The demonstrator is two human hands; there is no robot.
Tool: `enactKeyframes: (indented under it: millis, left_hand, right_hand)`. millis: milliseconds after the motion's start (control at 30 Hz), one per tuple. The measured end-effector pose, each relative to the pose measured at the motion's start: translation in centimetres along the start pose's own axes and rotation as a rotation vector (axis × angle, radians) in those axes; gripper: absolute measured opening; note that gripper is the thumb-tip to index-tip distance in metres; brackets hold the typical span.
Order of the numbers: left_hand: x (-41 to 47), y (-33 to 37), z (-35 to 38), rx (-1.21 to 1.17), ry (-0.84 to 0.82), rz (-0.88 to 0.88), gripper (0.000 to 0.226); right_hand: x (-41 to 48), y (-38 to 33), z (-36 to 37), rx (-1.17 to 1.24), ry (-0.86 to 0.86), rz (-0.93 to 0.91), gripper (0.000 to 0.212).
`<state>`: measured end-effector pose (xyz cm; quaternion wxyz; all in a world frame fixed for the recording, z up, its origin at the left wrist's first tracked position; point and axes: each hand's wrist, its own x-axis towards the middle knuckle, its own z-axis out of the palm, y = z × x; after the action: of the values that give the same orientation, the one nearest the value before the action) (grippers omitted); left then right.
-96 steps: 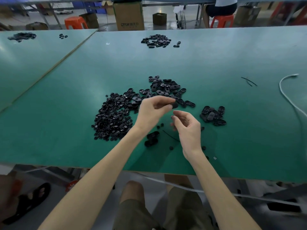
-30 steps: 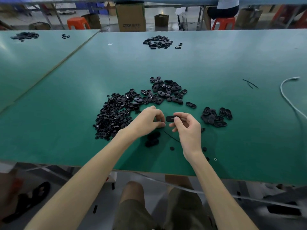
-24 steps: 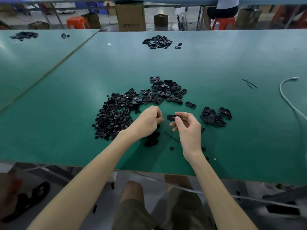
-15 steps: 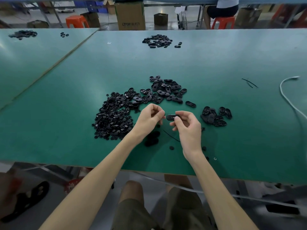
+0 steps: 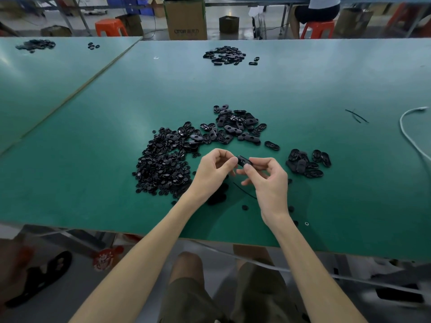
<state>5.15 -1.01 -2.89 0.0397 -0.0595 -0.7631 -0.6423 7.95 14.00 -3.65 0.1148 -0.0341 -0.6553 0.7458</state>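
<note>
Above the green table (image 5: 93, 183), my right hand (image 5: 268, 180) pinches a small black oval plastic piece (image 5: 243, 160) between thumb and fingers. My left hand (image 5: 212, 171) has its fingers curled, and its thumb and forefinger tips meet the left end of that piece. Whether the left fingers hold a smaller part I cannot see. A heap of small black parts (image 5: 161, 164) lies left of my hands. A pile of larger black oval pieces (image 5: 233, 129) lies behind them. A small group of oval pieces (image 5: 305, 163) sits to the right.
A few loose black bits (image 5: 245, 207) and a thin black strip (image 5: 245, 191) lie under my hands. A white cable (image 5: 410, 138) curves along the right edge. Another black pile (image 5: 224, 55) sits far back. Cardboard boxes, orange stools and a seated person are beyond the table.
My left hand came from the small-parts heap toward the oval piece in my right hand. Its fingertips now touch the piece's left end.
</note>
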Motion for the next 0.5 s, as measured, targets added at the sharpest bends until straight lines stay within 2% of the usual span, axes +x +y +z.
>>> enactKeyframes:
  millis: [267, 500]
  left_hand:
    - [-0.01, -0.21, 0.39, 0.123, 0.023, 0.023, 0.005]
    - [-0.14, -0.25, 0.31, 0.089, 0.049, 0.052, 0.008]
  right_hand:
    - [-0.15, 0.05, 0.00, 0.039, -0.080, 0.009, 0.015]
    - [-0.06, 0.20, -0.11, 0.032, -0.091, 0.001, 0.015]
